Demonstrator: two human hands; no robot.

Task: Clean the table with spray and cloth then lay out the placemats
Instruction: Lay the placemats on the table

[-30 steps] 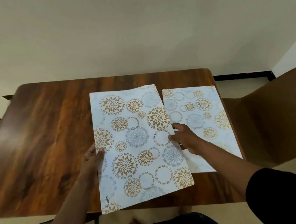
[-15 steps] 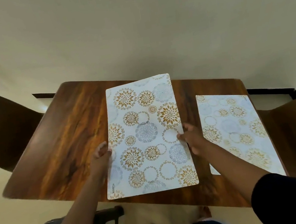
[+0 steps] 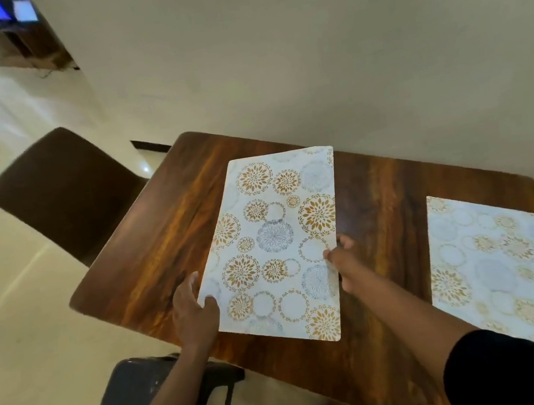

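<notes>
Left hand: the left hand [image 3: 193, 312] pinches the 9 o'clock long edge of the held placemat [image 3: 277, 246], thumb on top near its near corner
Right hand: the right hand [image 3: 343, 260] grips the 3 o'clock long edge, fingers curled around it
Held placemat: over the middle of the desk [image 3: 155, 232], long side running from 6 towards 12 o'clock, turned a little clockwise; whether it lies flat or is raised off the wood I cannot tell
Laid placemat: a second placemat [image 3: 496, 265] lies flat at 3 o'clock, well apart from the held one, its near end running off towards the desk's near edge
Risk, skew: let go as it stands, the held mat would sit crooked against the laid one, because its edges are not parallel to the desk's
Risk, overhang: its near end is close to the desk's 6 o'clock edge; set any nearer, it could hang over and slide off the smooth wood
Risk, uneven release: one hand freeing first would likely swing the mat about the other
Nearby: a brown chair [image 3: 63, 194] at 9 o'clock
Writing: none legible on either mat; the print is gold and grey floral circles
</notes>
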